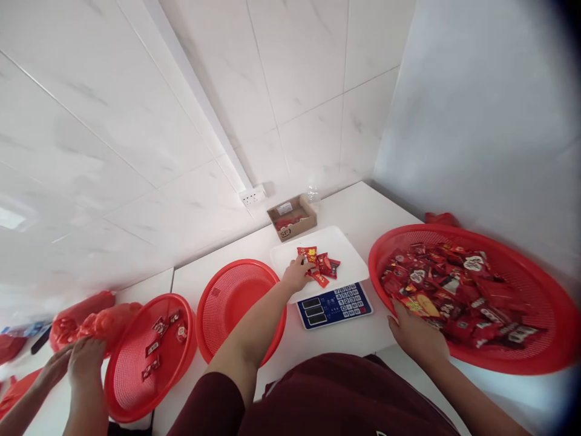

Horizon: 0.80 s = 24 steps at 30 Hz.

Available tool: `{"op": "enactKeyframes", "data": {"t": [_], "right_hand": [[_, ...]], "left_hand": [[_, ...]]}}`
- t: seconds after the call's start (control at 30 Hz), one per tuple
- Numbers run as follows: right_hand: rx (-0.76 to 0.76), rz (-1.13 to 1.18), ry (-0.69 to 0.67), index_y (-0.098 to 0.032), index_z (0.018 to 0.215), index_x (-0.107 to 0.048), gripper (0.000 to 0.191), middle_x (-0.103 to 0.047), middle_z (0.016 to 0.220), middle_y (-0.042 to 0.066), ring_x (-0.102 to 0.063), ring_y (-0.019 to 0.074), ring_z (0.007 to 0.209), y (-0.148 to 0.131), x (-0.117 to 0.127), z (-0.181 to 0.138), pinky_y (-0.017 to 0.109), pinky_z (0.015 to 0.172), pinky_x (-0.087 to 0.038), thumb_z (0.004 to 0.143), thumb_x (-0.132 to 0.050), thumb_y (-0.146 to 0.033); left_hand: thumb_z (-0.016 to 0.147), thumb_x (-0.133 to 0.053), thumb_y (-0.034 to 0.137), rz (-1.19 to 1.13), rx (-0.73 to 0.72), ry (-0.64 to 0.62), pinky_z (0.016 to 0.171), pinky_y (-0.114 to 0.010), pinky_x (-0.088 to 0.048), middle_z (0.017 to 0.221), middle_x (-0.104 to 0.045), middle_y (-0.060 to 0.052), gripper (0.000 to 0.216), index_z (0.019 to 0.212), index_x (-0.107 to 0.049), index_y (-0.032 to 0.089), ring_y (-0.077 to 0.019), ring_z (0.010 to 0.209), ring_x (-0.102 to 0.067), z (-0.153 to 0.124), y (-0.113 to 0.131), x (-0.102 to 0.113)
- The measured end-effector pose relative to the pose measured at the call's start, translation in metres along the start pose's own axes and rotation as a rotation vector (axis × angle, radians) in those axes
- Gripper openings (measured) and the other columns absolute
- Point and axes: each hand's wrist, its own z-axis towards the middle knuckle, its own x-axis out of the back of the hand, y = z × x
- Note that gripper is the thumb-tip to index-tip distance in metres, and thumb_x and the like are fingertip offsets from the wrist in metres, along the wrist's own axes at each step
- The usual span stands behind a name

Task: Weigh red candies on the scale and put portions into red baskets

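My left hand [297, 274] reaches over the white tray [349, 248] of a digital scale [336, 306]. Its fingers are curled on a small pile of red snack packets [323, 264], closed on one at the near side; the fingertips are partly hidden. On the right, my right hand [420, 339] is closed at the near rim of a large red mesh basket [540, 351], with the thumb outside and the fingers over the edge. Right by those fingers lies a yellow-and-red packet [420, 306]. Many red and dark packets [458, 284] fill this basket.
A red basket [218, 290] stands left of the scale; another red basket [129, 381] holds several packets. A cardboard box [293, 219] sits behind the scale by the wall. At far left, another person's hands [86, 357] are near red plastic bags [109, 318].
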Motion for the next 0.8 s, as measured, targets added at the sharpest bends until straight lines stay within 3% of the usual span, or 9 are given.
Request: {"op": "enactKeyframes", "data": {"t": [0.13,0.23,0.37,0.47,0.57,0.63,0.7,0.8], "right_hand": [[0.013,-0.007,0.018,-0.01,0.135,-0.047,0.051,-0.067,0.115,0.02,-0.067,0.0295,0.098,0.002,-0.001,0.0,0.042,0.077,-0.05,0.093,-0.024,-0.028],[0.027,-0.009,0.031,-0.01,0.133,-0.048,0.049,-0.067,0.115,0.02,-0.068,0.0293,0.096,0.003,-0.002,0.001,0.042,0.075,-0.051,0.092,-0.027,-0.028],[0.037,-0.003,0.033,-0.008,0.132,-0.049,0.05,-0.067,0.115,0.021,-0.068,0.0304,0.096,0.005,-0.004,0.002,0.043,0.076,-0.051,0.093,-0.025,-0.029],[0.036,0.0,0.036,-0.009,0.133,-0.049,0.051,-0.067,0.116,0.02,-0.068,0.0307,0.097,0.006,-0.005,0.002,0.042,0.076,-0.052,0.094,-0.023,-0.029],[0.041,0.003,0.047,-0.01,0.131,-0.051,0.05,-0.067,0.115,0.019,-0.068,0.0301,0.096,0.006,-0.006,0.004,0.041,0.075,-0.052,0.093,-0.025,-0.028],[0.048,0.003,0.05,-0.009,0.131,-0.051,0.05,-0.067,0.115,0.019,-0.068,0.0302,0.096,0.006,-0.006,0.005,0.041,0.075,-0.052,0.093,-0.026,-0.028],[0.049,0.003,0.046,-0.008,0.132,-0.051,0.05,-0.067,0.115,0.019,-0.068,0.0306,0.096,0.006,-0.006,0.005,0.041,0.074,-0.052,0.093,-0.026,-0.028],[0.049,0.002,0.041,-0.008,0.131,-0.051,0.05,-0.067,0.114,0.019,-0.068,0.0306,0.095,0.006,-0.004,0.004,0.042,0.073,-0.053,0.092,-0.027,-0.028]], "left_hand": [[0.082,-0.065,0.024,-0.145,0.043,0.172,0.108,-0.039,-0.038,0.133,-0.046,-0.006,0.03,0.111,-0.069,0.025,-0.0252,0.122,-0.046,-0.005,-0.006,-0.007],[0.074,-0.069,0.017,-0.259,0.035,0.33,0.106,-0.04,-0.041,0.137,-0.042,-0.006,0.044,0.117,-0.065,0.027,-0.0239,0.119,-0.049,-0.02,-0.014,-0.012],[0.074,-0.066,0.016,-0.314,0.05,0.531,0.102,-0.039,-0.045,0.139,-0.043,-0.008,0.046,0.119,-0.062,0.026,-0.0227,0.116,-0.053,-0.058,-0.034,-0.008],[0.081,-0.06,0.02,-0.276,0.19,0.654,0.102,-0.039,-0.045,0.134,-0.049,-0.009,0.035,0.116,-0.063,0.024,-0.024,0.122,-0.05,-0.092,-0.056,-0.003],[0.087,-0.053,0.026,-0.16,0.452,0.639,0.104,-0.047,-0.042,0.136,-0.05,-0.011,0.032,0.118,-0.06,0.023,-0.0274,0.124,-0.05,-0.118,-0.073,-0.004],[0.089,-0.051,0.033,-0.052,0.557,0.591,0.109,-0.056,-0.031,0.143,-0.045,-0.014,0.038,0.125,-0.056,0.022,-0.0325,0.134,-0.039,-0.125,-0.076,-0.008],[0.09,-0.052,0.04,0.029,0.512,0.544,0.114,-0.059,-0.02,0.151,-0.036,-0.015,0.048,0.134,-0.049,0.022,-0.0339,0.144,-0.022,-0.121,-0.068,-0.012],[0.086,-0.057,0.049,0.064,0.279,0.415,0.116,-0.055,-0.016,0.158,-0.022,-0.013,0.065,0.143,-0.039,0.024,-0.0328,0.147,-0.008,-0.094,-0.043,-0.016]]}}
